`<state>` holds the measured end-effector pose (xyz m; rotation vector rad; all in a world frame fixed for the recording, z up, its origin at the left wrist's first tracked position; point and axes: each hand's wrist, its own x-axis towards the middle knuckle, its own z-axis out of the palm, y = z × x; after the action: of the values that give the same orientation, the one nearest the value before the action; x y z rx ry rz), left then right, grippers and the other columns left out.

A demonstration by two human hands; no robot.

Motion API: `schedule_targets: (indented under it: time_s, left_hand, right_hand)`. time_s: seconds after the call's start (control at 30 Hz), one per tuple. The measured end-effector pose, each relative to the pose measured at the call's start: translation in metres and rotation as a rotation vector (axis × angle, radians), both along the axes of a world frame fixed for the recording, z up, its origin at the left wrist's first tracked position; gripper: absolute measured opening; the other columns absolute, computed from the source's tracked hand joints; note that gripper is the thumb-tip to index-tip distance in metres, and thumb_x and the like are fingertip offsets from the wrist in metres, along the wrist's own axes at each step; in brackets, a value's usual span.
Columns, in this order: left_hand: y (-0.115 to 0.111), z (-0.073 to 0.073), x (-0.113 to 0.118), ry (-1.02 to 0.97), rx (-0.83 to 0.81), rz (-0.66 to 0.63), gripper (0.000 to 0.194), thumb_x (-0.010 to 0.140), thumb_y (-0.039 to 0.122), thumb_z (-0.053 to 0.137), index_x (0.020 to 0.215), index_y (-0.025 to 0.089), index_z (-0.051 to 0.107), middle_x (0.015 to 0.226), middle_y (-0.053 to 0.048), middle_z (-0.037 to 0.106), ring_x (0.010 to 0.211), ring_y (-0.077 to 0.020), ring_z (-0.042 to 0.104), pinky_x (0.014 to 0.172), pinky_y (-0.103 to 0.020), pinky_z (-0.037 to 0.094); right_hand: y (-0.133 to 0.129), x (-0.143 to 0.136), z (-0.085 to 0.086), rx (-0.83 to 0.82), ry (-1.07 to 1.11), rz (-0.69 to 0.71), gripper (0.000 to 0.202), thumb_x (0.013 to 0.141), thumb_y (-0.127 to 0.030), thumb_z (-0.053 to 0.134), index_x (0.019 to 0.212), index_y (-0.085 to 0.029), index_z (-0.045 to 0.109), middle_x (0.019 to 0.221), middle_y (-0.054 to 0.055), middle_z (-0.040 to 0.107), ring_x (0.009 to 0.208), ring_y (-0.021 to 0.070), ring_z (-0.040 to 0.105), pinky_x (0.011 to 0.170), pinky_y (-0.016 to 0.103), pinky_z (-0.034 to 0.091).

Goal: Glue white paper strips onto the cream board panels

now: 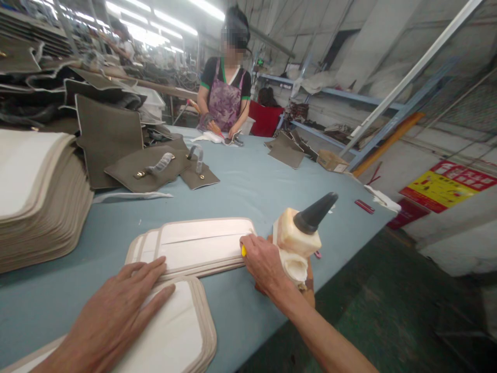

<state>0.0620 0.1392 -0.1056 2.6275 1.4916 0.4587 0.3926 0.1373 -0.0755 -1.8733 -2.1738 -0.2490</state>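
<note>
My left hand (128,300) lies flat with fingers stretched out, its fingertips over the edge of a stack of long white panels (209,233) with beige rims. Beneath the palm is a nearer stack of white rounded panels (182,311). At the right end of the farther stack, my right hand (262,259) is closed around a small yellow tool (244,250); most of it is hidden in the fingers. Just right of that hand stands a cream bottle (297,233) with a tilted black cone nozzle (315,212). An open whitish container (295,267) sits in front of the bottle.
A tall stack of white panels (39,207) stands at left. Behind it are olive bag pieces (155,160) with wrapped handles. Across the blue table (248,186) a person in a purple apron (225,98) handles small pieces. A cardboard box (332,160) sits near the right edge.
</note>
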Motion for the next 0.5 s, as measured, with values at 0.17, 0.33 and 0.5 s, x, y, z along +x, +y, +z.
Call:
schedule_targets:
  time_s: [0.17,0.33,0.5]
  left_hand:
    - [-0.003,0.021,0.008,0.039,-0.086,-0.003,0.063,0.098,0.063,0.036,0.132,0.022,0.069,0.14,-0.007,0.068,0.124,-0.034,0.066,0.108,-0.055,0.055]
    - [0.0,0.006,0.001,0.007,-0.015,-0.013,0.054,0.097,0.06,0.04,0.128,0.028,0.069,0.14,-0.005,0.068,0.124,-0.0318,0.065,0.107,-0.05,0.056]
    - [0.001,-0.024,-0.016,-0.041,0.116,-0.166,0.042,0.098,0.047,0.037,0.117,0.034,0.072,0.146,-0.003,0.064,0.126,-0.0322,0.063,0.11,-0.053,0.051]
  right_hand:
    - [-0.001,0.005,0.011,0.031,0.025,0.048,0.02,0.101,-0.012,0.053,0.104,-0.02,0.07,0.094,0.008,0.075,0.087,0.0213,0.069,0.072,0.027,0.047]
    - [-0.007,-0.021,0.01,0.05,0.128,0.175,0.018,0.096,-0.01,0.058,0.092,-0.02,0.073,0.086,0.005,0.075,0.081,0.0197,0.069,0.071,0.025,0.05]
    - [-0.04,-0.011,0.034,0.204,0.456,0.059,0.026,0.106,-0.025,0.045,0.111,-0.019,0.07,0.101,0.007,0.077,0.091,0.0177,0.073,0.084,0.027,0.056]
